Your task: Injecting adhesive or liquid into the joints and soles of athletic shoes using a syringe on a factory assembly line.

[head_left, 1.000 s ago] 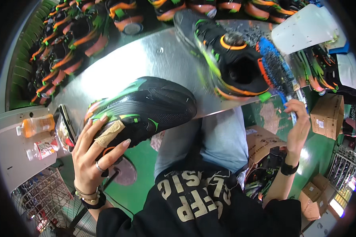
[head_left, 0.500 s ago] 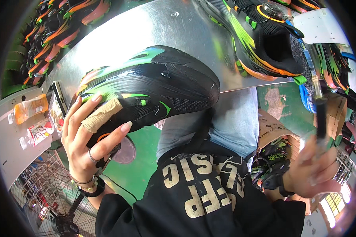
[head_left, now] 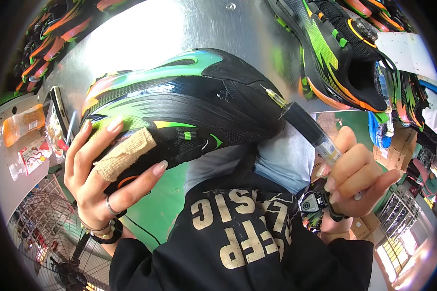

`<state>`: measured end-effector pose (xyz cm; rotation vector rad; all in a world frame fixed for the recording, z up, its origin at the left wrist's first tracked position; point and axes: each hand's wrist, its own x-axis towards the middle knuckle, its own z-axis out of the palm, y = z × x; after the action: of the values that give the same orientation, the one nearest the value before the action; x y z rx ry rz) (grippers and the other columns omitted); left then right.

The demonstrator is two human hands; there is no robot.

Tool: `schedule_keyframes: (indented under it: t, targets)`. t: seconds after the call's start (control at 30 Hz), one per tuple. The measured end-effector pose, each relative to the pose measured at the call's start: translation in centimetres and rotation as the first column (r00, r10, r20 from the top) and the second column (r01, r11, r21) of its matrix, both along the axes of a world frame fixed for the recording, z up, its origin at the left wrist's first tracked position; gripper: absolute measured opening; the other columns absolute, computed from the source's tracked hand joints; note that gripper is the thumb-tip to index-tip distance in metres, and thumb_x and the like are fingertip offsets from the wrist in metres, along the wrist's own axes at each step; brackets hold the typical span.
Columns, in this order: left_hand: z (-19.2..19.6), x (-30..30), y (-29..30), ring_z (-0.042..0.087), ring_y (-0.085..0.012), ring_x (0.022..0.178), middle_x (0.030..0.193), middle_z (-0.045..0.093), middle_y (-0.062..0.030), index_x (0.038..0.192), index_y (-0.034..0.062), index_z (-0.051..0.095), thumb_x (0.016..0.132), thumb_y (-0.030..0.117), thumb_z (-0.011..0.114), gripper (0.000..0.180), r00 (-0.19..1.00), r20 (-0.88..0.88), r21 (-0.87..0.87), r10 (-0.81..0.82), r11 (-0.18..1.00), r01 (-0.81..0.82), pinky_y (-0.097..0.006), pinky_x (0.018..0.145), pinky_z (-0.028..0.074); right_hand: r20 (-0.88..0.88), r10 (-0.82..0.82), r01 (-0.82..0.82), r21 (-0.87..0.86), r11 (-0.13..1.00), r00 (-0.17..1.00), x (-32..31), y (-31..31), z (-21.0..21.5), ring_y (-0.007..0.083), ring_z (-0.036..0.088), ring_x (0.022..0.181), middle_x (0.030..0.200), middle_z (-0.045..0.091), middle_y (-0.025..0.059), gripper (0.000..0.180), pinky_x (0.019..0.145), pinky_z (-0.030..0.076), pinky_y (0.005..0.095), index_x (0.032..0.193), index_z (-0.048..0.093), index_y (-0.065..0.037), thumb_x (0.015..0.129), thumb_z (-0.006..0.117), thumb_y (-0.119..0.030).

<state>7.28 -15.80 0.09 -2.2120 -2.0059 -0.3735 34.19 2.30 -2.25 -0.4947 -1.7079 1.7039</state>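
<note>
In my left hand (head_left: 99, 177) is a black sneaker (head_left: 175, 104) with green and orange trim, gripped at its heel end and lying on its side with the toe to the right. A beige bandage (head_left: 126, 154) wraps one finger of that hand. My right hand (head_left: 357, 177) is closed around a syringe (head_left: 303, 126) with a dark barrel and a thin needle. The needle tip is at the sneaker's toe, near the edge where sole and upper meet; whether it touches, I cannot tell. A second, similar sneaker (head_left: 323, 53) rests at the upper right.
Shiny metal tabletop (head_left: 116, 41) under the shoes. More sneakers (head_left: 58, 36) are lined up at the far left. An orange bottle (head_left: 26, 125) lies on a white surface at left, above a wire fan (head_left: 53, 233). Cardboard boxes (head_left: 398, 150) stand at right.
My right hand has brought the syringe leftward from the right side to the sneaker's toe. The left hand still holds the sneaker, and the view has shifted slightly.
</note>
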Motion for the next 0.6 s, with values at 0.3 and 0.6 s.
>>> schedule_keyframes:
  t: [0.3, 0.6]
  targets:
    - [0.0, 0.2, -0.5, 0.062, -0.0331, 0.103, 0.099, 0.062, -0.0071, 0.095, 0.0295, 0.067, 0.066, 0.02, 0.076, 0.032, 1.0, 0.011, -0.072, -0.013, 0.997, 0.014, -0.054, 0.091, 0.048, 0.051, 0.041, -0.039, -0.04, 0.998, 0.998, -1.3, 0.3, 0.7, 0.02, 0.039, 0.06, 0.053, 0.047, 0.0037, 0.075, 0.067, 0.035, 0.0305, 0.045, 0.044, -0.013, 0.102, 0.005, -0.041]
    - [0.2, 0.2, -0.6, 0.062, -0.025, 0.104, 0.103, 0.06, 0.007, 0.101, 0.0398, 0.066, 0.066, 0.019, 0.078, 0.043, 1.0, -0.021, -0.071, 0.009, 0.997, -0.011, -0.046, 0.089, 0.051, 0.102, 0.046, -0.039, -0.069, 0.997, 0.994, -1.3, 0.9, 1.6, 0.0198, 0.039, 0.061, 0.053, 0.046, 0.0034, 0.074, 0.063, 0.033, 0.0299, 0.042, 0.041, -0.013, 0.103, 0.008, -0.037]
